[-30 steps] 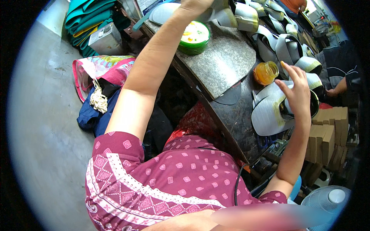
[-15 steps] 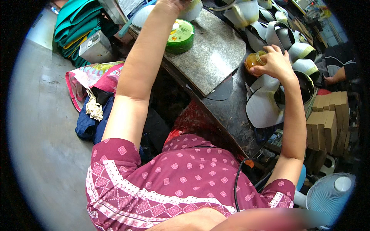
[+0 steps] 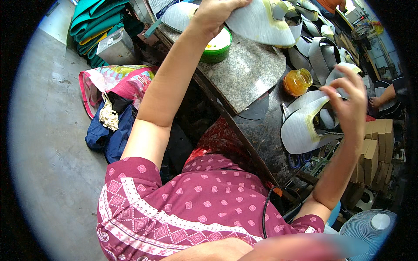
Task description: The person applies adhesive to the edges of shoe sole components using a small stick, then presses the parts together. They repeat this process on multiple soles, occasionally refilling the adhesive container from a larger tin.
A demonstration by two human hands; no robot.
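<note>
Curved grey piece pinched in left hand, right hand fingers apart near amber jar, green tub partly hidden

1. Floor: grey, concrete-like, with scattered dark marks; fills the left side.
2. Workbench: dark, scuffed top; near edge runs diagonally from upper left toward lower centre.
3. Cardboard boxes: brown, stacked to the right of the workbench.
4. Electric fan: pale round grille, lower right.
5. Light: soft sheen on floor; bright at far upper right, source unclear.
</note>
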